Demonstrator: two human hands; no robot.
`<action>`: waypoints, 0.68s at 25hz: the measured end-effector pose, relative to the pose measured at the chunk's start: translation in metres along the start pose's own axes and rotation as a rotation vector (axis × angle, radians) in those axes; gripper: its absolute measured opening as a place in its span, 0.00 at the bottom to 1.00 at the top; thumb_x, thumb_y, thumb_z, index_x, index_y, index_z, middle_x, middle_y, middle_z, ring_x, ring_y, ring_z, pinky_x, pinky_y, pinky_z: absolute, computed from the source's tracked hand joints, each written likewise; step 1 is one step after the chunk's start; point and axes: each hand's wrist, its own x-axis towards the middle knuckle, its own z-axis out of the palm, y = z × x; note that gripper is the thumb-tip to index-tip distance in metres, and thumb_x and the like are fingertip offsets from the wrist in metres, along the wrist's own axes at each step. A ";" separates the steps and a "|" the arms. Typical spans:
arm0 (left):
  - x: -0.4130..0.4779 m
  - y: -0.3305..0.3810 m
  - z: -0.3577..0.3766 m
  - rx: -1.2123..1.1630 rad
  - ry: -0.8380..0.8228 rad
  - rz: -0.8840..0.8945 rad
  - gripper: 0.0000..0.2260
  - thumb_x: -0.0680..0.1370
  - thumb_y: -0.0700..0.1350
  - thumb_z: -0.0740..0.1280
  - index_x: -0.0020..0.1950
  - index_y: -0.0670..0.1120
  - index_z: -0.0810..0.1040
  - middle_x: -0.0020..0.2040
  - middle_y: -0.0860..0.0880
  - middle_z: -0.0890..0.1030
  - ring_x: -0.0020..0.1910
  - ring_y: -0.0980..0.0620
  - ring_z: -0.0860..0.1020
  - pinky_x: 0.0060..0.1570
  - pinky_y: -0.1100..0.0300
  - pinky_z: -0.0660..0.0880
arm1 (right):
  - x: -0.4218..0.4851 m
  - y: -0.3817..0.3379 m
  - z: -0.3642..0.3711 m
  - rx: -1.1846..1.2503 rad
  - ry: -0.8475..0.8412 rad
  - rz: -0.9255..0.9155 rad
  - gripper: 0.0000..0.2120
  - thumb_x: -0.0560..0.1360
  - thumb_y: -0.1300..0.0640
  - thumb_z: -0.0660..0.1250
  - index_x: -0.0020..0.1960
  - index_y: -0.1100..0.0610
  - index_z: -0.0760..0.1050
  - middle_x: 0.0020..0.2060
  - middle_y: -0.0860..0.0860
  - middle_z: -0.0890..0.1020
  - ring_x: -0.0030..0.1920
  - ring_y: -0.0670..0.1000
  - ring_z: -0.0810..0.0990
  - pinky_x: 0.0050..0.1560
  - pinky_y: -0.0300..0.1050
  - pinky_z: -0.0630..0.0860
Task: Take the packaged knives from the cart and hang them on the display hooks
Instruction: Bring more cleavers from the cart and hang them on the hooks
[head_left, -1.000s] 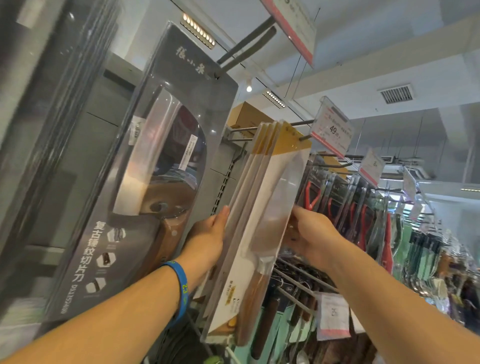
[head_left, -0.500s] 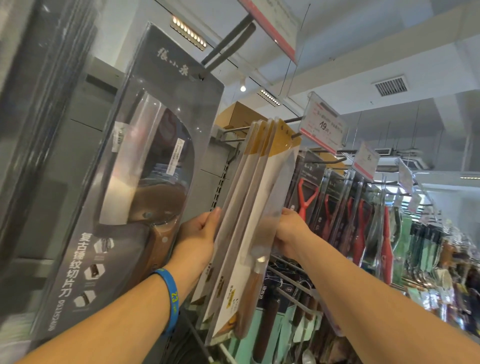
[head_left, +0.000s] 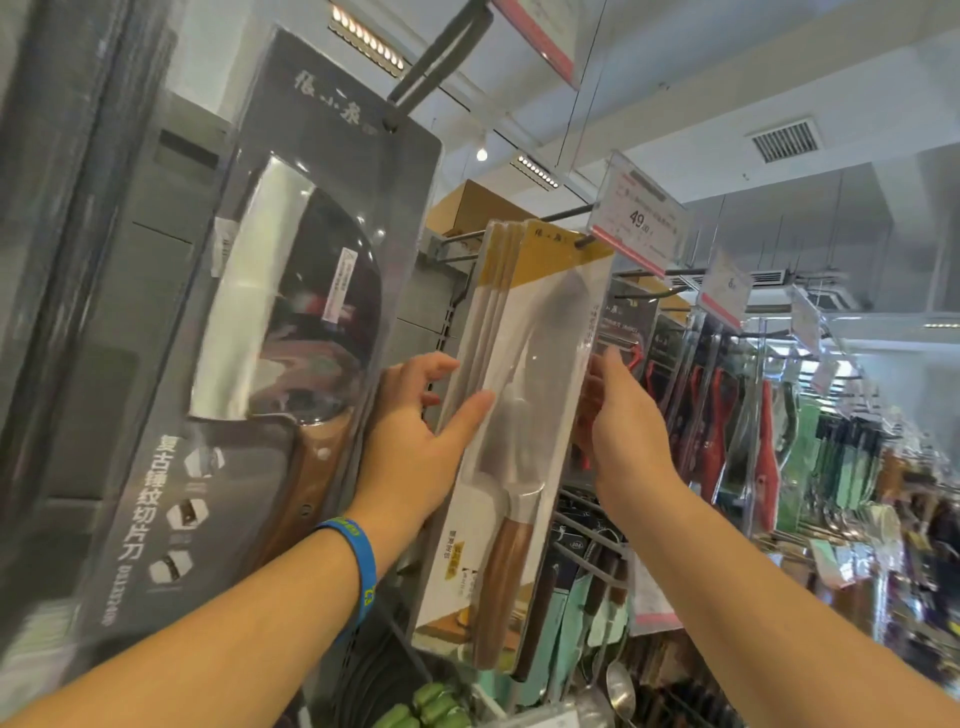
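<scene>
1. Head view: the packaged knives (head_left: 524, 415), several yellow-topped cards, hang together on a display hook (head_left: 457, 238), with its tip through the front card's hole.
2. The left hand (head_left: 415, 441) has its grip pinching the stack's left edge, thumb across the front and fingers behind.
3. The right hand (head_left: 623, 431) takes the right edge, fingers tucked behind the clear front.
4. Judging by this, the batch is hung and only needs squaring and pushing back. The cart is out of view, so what is left cannot be told.
5. A large grey cleaver pack (head_left: 270, 338) hangs just left, crowding the left wrist with its blue wristband (head_left: 358, 566).
6. A price tag (head_left: 641, 218) sits at the hook's end, and red-handled tools (head_left: 711, 415) hang close on the right.
</scene>
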 end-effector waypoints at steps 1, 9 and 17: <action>-0.001 0.003 0.001 0.046 0.017 0.042 0.08 0.76 0.54 0.70 0.52 0.62 0.74 0.53 0.60 0.72 0.49 0.66 0.73 0.42 0.77 0.69 | -0.006 -0.002 0.003 0.031 -0.008 0.013 0.21 0.82 0.35 0.56 0.54 0.44 0.84 0.47 0.45 0.88 0.51 0.49 0.87 0.53 0.51 0.80; -0.004 -0.002 0.004 0.124 0.075 -0.083 0.10 0.81 0.53 0.64 0.62 0.54 0.74 0.50 0.55 0.76 0.40 0.58 0.76 0.41 0.60 0.74 | -0.025 0.008 0.020 -0.174 -0.079 -0.161 0.34 0.69 0.37 0.78 0.71 0.43 0.71 0.53 0.39 0.84 0.50 0.39 0.84 0.45 0.35 0.81; -0.001 -0.009 0.000 0.148 0.092 -0.178 0.11 0.82 0.54 0.60 0.60 0.53 0.78 0.51 0.56 0.73 0.51 0.54 0.75 0.47 0.64 0.67 | -0.025 0.024 0.031 -0.273 -0.033 -0.203 0.57 0.61 0.33 0.81 0.80 0.45 0.55 0.60 0.44 0.78 0.60 0.46 0.78 0.62 0.52 0.78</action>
